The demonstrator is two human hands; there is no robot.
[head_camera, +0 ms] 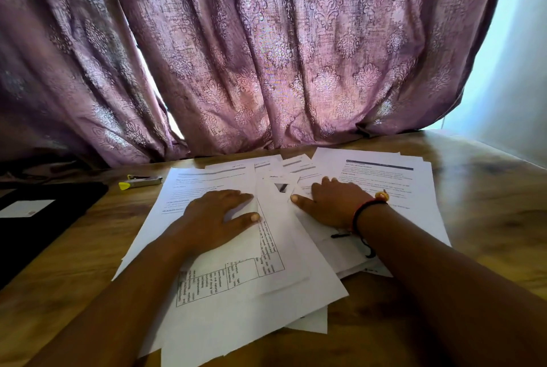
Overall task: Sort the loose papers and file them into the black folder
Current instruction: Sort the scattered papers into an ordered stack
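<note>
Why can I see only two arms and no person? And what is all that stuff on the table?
The camera sits on the person's head and looks down, so you see only their arms, as if through their eyes. There is just this one picture, from that head camera. The left hand and the right hand lie flat, fingers straight, on a messy spread of printed papers. They press on the sheets; neither one grips anything. The papers cover the middle of a wooden table. To the left lies a black folder with a white label, where the papers should go. Further back, beside the papers, is a yellow and silver thing, likely a stapler. Behind hangs a purple curtain.
</note>
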